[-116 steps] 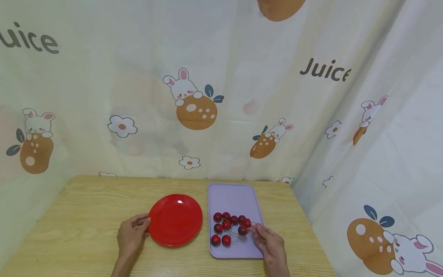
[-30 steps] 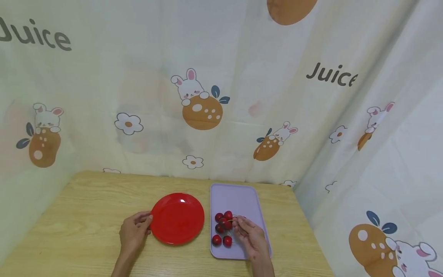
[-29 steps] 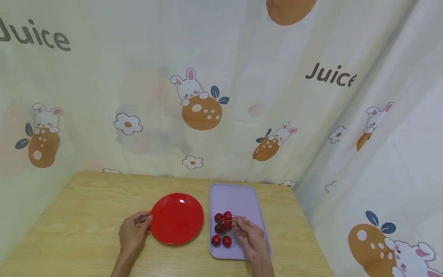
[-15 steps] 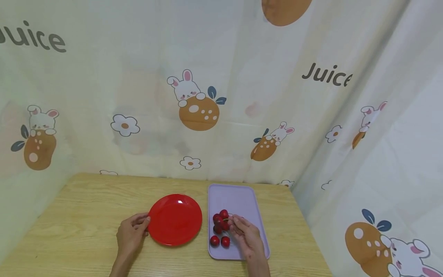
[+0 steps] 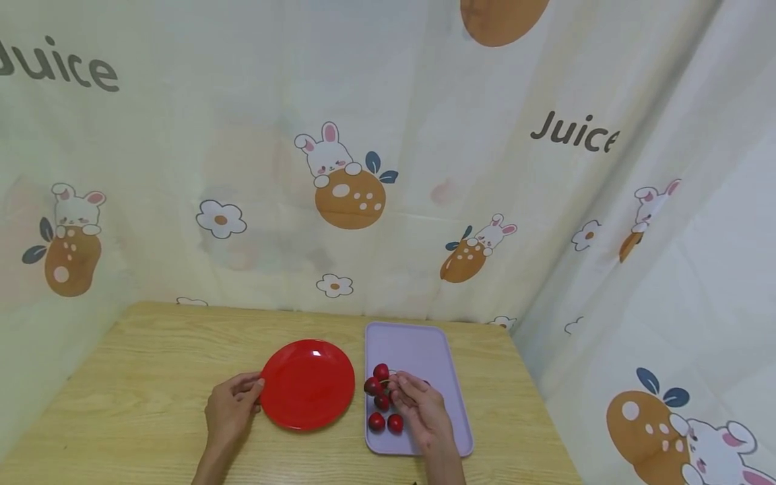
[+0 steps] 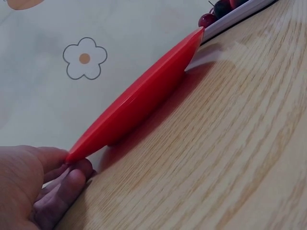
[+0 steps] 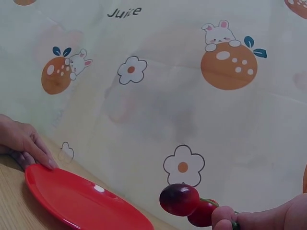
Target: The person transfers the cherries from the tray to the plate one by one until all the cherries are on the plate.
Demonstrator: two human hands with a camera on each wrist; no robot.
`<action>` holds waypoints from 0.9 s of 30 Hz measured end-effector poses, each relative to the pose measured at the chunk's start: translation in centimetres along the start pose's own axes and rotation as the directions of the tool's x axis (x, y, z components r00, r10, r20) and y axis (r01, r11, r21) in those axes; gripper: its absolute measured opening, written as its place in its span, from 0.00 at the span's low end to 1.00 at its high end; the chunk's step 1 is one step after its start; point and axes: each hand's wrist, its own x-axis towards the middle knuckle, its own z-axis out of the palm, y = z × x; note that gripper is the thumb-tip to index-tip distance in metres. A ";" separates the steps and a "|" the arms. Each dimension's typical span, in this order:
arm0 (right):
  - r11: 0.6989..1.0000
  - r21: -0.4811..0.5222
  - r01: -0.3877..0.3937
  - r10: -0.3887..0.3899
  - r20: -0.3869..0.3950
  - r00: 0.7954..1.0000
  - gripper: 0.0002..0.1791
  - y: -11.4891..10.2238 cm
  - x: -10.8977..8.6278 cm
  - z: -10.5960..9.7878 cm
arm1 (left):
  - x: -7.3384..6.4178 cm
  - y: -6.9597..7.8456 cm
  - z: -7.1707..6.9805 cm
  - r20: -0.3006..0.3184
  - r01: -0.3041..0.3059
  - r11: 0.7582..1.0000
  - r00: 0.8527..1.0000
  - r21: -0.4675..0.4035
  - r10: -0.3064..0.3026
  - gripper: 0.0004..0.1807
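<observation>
My left hand pinches the left rim of a shiny red plate, thumb on top and fingers beneath. In the left wrist view that plate is seen edge-on, on the wooden table. My right hand, over the lilac tray, pinches thin green stems. Two dark red cherries hang from its fingertips in the right wrist view, raised near the plate. From the head these cherries are at the tray's left edge. Loose cherries lie below on the tray; my right hand hides others.
The plate and tray stand side by side with a narrow strip of wooden table between them. A patterned curtain hangs behind the table, and another curtain side runs along the right.
My right hand has moved left across the tray from its right side, and cherries on stems have come left with it toward the plate. The left hand keeps its hold on the plate rim.
</observation>
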 end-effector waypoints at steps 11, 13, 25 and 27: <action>0.999 -0.036 -0.003 0.004 0.018 1.000 0.08 0.6 0.3 0.9 | 0.1 -0.1 0.0 -0.003 -0.004 1.000 1.000 -0.013 0.004 0.16; 0.999 -0.039 -0.006 0.007 0.018 1.000 0.08 0.7 0.3 1.0 | 0.1 -0.1 0.0 -0.001 -0.002 1.000 1.000 -0.016 0.002 0.16; 0.999 -0.044 -0.003 0.005 0.047 0.999 0.08 1.2 0.8 1.6 | 0.3 -0.2 0.0 -0.002 -0.003 0.999 1.000 -0.032 0.003 0.15; 0.999 -0.046 -0.004 0.006 0.049 0.999 0.08 1.2 0.9 1.7 | 0.4 -0.2 0.0 -0.006 -0.006 0.999 1.000 -0.033 0.006 0.15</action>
